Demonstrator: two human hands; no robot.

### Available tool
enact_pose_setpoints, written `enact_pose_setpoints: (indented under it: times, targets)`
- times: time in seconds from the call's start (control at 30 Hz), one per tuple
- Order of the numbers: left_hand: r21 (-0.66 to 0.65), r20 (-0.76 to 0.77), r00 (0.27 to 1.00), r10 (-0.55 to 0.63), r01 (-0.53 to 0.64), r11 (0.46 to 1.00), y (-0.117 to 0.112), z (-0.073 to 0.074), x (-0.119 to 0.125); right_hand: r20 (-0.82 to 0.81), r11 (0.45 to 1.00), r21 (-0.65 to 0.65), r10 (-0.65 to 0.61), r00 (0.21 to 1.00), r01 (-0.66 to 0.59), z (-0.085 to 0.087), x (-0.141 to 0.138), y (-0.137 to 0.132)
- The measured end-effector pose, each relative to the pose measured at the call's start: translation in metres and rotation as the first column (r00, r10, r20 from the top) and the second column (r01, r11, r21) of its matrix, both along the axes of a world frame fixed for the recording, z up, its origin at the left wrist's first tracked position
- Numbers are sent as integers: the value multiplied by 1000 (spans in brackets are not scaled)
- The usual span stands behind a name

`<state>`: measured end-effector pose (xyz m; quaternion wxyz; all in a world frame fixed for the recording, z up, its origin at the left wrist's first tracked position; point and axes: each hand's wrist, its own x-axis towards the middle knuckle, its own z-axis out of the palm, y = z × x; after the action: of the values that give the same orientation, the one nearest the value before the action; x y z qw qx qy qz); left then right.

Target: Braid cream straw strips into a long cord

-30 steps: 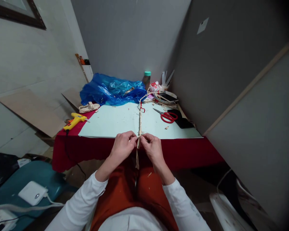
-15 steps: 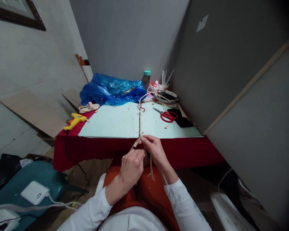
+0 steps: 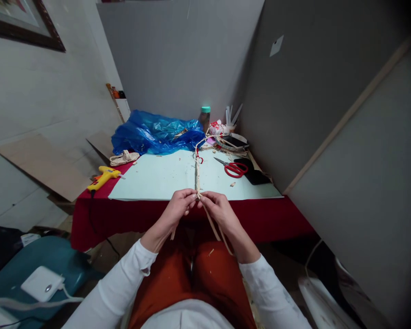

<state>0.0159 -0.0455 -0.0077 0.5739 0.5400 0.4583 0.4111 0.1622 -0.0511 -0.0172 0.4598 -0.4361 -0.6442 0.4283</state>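
Observation:
A pale braid of plant-fibre strips (image 3: pixel 197 176) runs from the back of the table to its front edge, with a red cord (image 3: pixel 200 158) tied near its far part. At the braid's near end my left hand (image 3: pixel 180 206) pinches a strip, one loose tail hanging below the palm. My right hand (image 3: pixel 219 211) is closed on the strips from the other side, its thumb and fingertips close to the left ones. Loose strip ends (image 3: pixel 213 225) dangle beneath the right hand over my lap. The exact crossing of strips between the fingertips is too small to make out.
On the pale green sheet (image 3: pixel 150 183) lie red-handled scissors (image 3: pixel 235 169), beside a black flat item (image 3: pixel 256 176). A yellow glue gun (image 3: pixel 104 178) and woven sandal (image 3: pixel 124 158) are at left. Behind are a blue plastic bag (image 3: pixel 154 135) and a jar (image 3: pixel 204 118).
My left hand has risen from below the table edge to the braid's end, meeting the right fingertips. The right hand stays at the braid. The view has shifted slightly.

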Motion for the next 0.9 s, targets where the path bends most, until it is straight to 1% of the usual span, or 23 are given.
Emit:
enact_pose_setpoints:
  times: [0.1, 0.17, 0.2, 0.27, 0.33, 0.37, 0.4, 0.47, 0.5, 0.53, 0.57, 0.63, 0.67, 0.73, 0.8, 0.83, 0.9]
  targets:
    - [-7, -1, 1000, -17, 17, 1000, -1, -3, -2, 219, 995, 87, -60, 974, 42, 6, 2, -5]
    - [10, -76, 997, 3, -3, 1000, 0, -6, -3, 396, 987, 139, -125, 910, 76, 9, 2, -10]
    - [49, -136, 990, 29, -23, 999, 1, -7, -3, 494, 981, 169, -171, 852, 99, 11, 2, -13]
    - [184, -274, 956, 102, -52, 982, 4, -10, -3, 670, 960, 247, -268, 692, 133, 13, 1, -19]
    - [307, -392, 903, 176, -52, 950, 5, -11, -1, 774, 935, 330, -346, 530, 129, 16, -1, -24]
    - [344, -438, 876, 204, -46, 938, 4, -12, 0, 801, 924, 364, -373, 469, 114, 17, -2, -26]
    - [368, -472, 852, 226, -43, 929, 3, -12, 3, 815, 915, 391, -395, 424, 101, 17, -5, -29]
    - [388, -490, 833, 256, -55, 920, 1, -12, 7, 822, 899, 429, -430, 373, 91, 17, -11, -34]
    - [383, -466, 845, 261, -73, 921, -1, -13, 9, 817, 891, 444, -446, 364, 95, 16, -14, -36]
    - [356, -419, 873, 249, -95, 930, -2, -14, 11, 811, 885, 456, -459, 364, 101, 14, -18, -39]
    - [302, -348, 910, 224, -117, 946, -4, -15, 11, 802, 878, 465, -471, 368, 112, 11, -22, -42]
    - [139, -156, 975, 157, -136, 981, -6, -19, 11, 777, 864, 483, -498, 386, 143, 4, -29, -46]
    - [53, -53, 991, 125, -122, 991, -8, -20, 11, 762, 856, 492, -511, 398, 157, 0, -31, -47]
    - [-70, 126, 990, 70, -62, 996, -10, -23, 9, 736, 845, 506, -527, 425, 173, -9, -34, -48]
    - [-111, 237, 971, 37, -11, 994, -12, -24, 7, 726, 847, 504, -521, 449, 168, -15, -33, -48]
    - [-114, 259, 965, 30, -1, 994, -12, -24, 6, 726, 852, 498, -511, 460, 160, -16, -31, -48]
    - [-102, 257, 966, 36, -10, 995, -13, -24, 3, 735, 874, 471, -464, 495, 120, -16, -25, -49]
